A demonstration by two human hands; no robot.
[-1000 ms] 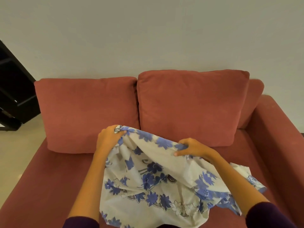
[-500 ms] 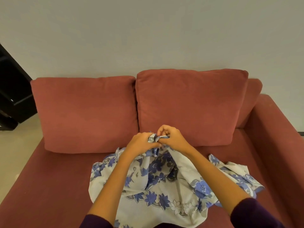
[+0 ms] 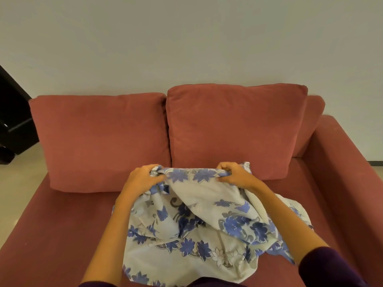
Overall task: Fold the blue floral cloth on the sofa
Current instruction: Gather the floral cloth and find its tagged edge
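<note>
— In the head view, where is the blue floral cloth (image 3: 207,230)?

— It lies crumpled on the seat of the red sofa (image 3: 62,224), in front of the two back cushions (image 3: 232,129).

— And the hands?

— The left hand (image 3: 143,179) and the right hand (image 3: 234,175) are apart. Each has its fingers curled tight, gripping the raised far edge, which is stretched between them.

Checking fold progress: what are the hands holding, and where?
Both hands, left and right, grip the white cloth with blue flowers along its raised top edge.
</note>
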